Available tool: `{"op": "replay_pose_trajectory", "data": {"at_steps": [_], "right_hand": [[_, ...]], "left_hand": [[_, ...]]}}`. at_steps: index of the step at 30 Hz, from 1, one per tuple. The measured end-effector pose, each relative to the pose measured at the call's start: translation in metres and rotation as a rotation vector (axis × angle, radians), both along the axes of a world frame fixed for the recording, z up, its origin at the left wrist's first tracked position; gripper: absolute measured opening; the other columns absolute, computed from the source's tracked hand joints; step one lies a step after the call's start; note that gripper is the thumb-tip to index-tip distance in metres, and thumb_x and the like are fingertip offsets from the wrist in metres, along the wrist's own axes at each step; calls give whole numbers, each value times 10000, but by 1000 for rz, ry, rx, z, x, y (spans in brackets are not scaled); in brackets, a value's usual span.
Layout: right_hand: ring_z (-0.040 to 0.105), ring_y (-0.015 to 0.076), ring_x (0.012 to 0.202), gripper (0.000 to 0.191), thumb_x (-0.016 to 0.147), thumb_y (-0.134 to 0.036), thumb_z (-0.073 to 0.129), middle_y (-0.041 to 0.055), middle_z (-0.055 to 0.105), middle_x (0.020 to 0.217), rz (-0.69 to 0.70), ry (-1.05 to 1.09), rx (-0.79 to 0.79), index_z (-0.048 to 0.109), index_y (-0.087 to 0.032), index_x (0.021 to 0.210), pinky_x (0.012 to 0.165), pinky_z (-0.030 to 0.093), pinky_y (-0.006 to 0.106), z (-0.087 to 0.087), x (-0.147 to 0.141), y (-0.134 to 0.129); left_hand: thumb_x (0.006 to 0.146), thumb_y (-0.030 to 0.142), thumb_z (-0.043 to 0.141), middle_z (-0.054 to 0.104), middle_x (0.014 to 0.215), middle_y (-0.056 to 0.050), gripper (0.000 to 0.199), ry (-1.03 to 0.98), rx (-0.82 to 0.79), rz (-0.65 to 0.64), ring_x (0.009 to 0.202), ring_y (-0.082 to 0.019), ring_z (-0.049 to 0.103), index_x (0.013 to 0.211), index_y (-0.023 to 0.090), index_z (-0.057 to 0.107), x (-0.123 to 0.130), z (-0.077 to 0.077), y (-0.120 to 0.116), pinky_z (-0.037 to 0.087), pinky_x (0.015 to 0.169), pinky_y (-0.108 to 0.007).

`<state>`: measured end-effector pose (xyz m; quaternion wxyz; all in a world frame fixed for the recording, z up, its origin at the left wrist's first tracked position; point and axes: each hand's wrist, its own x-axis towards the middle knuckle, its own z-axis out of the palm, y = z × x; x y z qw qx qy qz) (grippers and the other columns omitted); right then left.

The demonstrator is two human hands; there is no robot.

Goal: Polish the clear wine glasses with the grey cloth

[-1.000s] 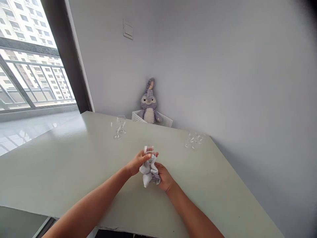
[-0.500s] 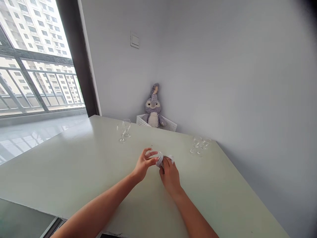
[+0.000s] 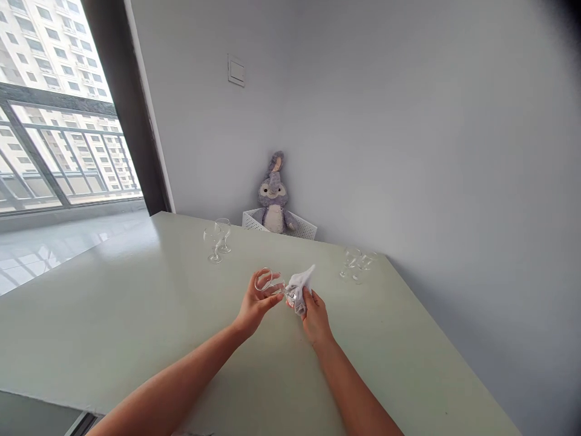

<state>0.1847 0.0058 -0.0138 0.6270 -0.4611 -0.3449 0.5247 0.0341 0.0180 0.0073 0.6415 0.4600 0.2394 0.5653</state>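
A clear stemmed glass lies sideways in the fingers of my left hand, its rim toward the left and its stem toward the right. My right hand grips a white cloth bunched around the foot end of that glass. The cloth partly hides the foot, and one corner of it sticks up. Both hands are above the middle of the pale green table.
Two stemmed glasses stand at the back left of the table. More clear glasses stand at the back right. Behind the far edge, a plush rabbit sits in a white perforated basket against the wall.
The cloth has opened out and its corner now points up. The glass in my left hand shows more clearly, tilted with its rim toward the left. The view has shifted slightly right.
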Motion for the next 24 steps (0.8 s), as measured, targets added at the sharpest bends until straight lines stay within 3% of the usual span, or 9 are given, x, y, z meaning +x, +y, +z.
{"op": "replay_pose_trajectory", "data": {"at_steps": [4, 6, 9, 11, 12, 14, 17, 20, 24], "right_hand": [[565, 153, 653, 371, 665, -513, 622, 46, 613, 774, 75, 59, -38, 586, -166, 793, 598, 459, 281, -2, -4, -2], [586, 169, 611, 428, 647, -538, 622, 62, 623, 754, 196, -2, -100, 585, -150, 822, 549, 458, 291, 0, -8, -7], [574, 172, 499, 490, 705, -606, 503, 54, 612, 663, 517, -245, -181, 594, -143, 837, 449, 415, 275, 6, -12, -16], [562, 159, 492, 499, 753, -613, 416, 43, 602, 650, 601, -546, -130, 617, -158, 792, 452, 388, 260, 11, -10, -20], [567, 157, 532, 486, 773, -598, 396, 41, 606, 677, 540, -725, -72, 629, -172, 775, 484, 386, 258, 13, -8, -21], [571, 158, 637, 416, 803, -540, 398, 37, 615, 761, 278, -1054, 39, 641, -202, 811, 560, 383, 258, 16, -2, -20], [552, 176, 713, 326, 798, -452, 468, 45, 609, 805, -12, -1355, 153, 614, -216, 970, 626, 373, 278, 15, 4, -15], [541, 194, 732, 250, 736, -298, 563, 49, 614, 758, 12, -1460, 260, 624, -208, 962, 656, 371, 286, 6, 3, -11], [573, 165, 699, 230, 706, -190, 533, 25, 659, 801, 92, -1299, 205, 642, -229, 905, 618, 384, 244, -8, -3, -7]], "left_hand": [[663, 275, 693, 454, 1207, -68, 564, 20, 20, 75, 997, -225, 564, 1108, 284, 347, -4, 3, 5, 441, 874, -426], [667, 289, 687, 457, 1212, -74, 571, 51, 45, 140, 1001, -226, 564, 1121, 285, 342, -10, 6, 9, 442, 870, -420], [669, 290, 681, 475, 1197, -71, 575, 152, 113, 239, 1007, -228, 564, 1136, 288, 345, -20, 11, 15, 445, 861, -409], [674, 290, 672, 492, 1179, -70, 580, 253, 181, 299, 994, -223, 572, 1153, 284, 344, -25, 14, 18, 449, 852, -404], [679, 290, 666, 500, 1171, -71, 585, 314, 218, 330, 981, -219, 578, 1166, 280, 341, -27, 14, 18, 449, 850, -401], [682, 285, 658, 516, 1157, -68, 609, 455, 287, 372, 951, -205, 591, 1193, 277, 328, -26, 14, 17, 449, 845, -390], [662, 283, 665, 537, 1149, -39, 649, 697, 385, 334, 927, -181, 600, 1214, 296, 323, -18, 7, 9, 457, 821, -344], [651, 289, 669, 541, 1164, -4, 687, 851, 471, 231, 943, -163, 594, 1231, 333, 304, -7, -3, 0, 445, 835, -321], [686, 309, 639, 496, 1242, -25, 778, 925, 529, 162, 1079, -181, 515, 1313, 344, 178, 3, -15, -5, 381, 921, -356]]}}
